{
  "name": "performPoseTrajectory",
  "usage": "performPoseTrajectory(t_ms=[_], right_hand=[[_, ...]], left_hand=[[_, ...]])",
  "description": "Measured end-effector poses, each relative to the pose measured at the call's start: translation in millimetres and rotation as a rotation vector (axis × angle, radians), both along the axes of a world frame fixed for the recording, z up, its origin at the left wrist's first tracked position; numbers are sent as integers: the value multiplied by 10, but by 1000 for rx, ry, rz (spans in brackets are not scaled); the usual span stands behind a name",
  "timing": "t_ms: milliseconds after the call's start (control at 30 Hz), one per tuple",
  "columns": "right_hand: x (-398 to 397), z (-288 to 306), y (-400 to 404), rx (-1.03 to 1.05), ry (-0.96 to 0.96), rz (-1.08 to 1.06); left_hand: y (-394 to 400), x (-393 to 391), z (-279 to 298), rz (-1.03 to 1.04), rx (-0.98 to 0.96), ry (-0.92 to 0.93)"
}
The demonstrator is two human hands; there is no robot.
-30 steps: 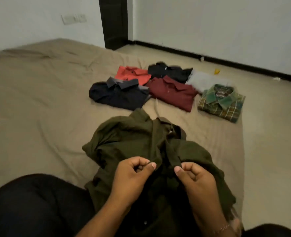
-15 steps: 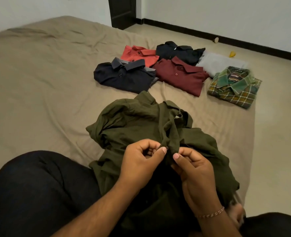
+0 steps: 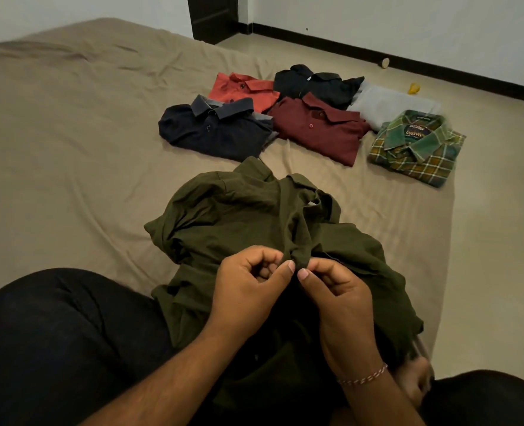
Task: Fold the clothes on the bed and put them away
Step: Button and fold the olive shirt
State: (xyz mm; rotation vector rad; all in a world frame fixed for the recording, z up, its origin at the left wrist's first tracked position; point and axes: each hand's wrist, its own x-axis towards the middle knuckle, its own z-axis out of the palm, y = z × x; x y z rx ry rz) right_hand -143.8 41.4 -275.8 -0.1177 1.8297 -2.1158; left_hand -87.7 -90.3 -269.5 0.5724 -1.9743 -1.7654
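A crumpled olive green shirt [image 3: 239,216] lies on the tan bed [image 3: 70,142] right in front of me, partly over my lap. My left hand [image 3: 248,287] and my right hand [image 3: 337,293] sit close together at its front placket, each pinching the fabric between thumb and curled fingers. Beyond it lie several folded shirts: a navy one [image 3: 214,133], an orange one [image 3: 242,90], a black one [image 3: 316,84], a maroon one [image 3: 319,130], a grey one [image 3: 390,106] and a green plaid one [image 3: 417,149].
My legs in dark trousers [image 3: 54,342] frame the near edge of view. The bed's right edge drops to a beige floor [image 3: 494,241] with small scraps near the black skirting. A dark door [image 3: 213,16] stands at the back.
My hands have drawn closer together on the olive shirt's placket and shifted slightly up the fabric. The folded shirts stay where they were; the view has tilted down.
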Motion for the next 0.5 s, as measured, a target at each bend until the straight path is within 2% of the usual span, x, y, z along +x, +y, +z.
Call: performPoseTrajectory(t_ms=[500], right_hand=[[33,17,-31,17,130,-72]], left_hand=[[3,15,9,-12,-129,70]])
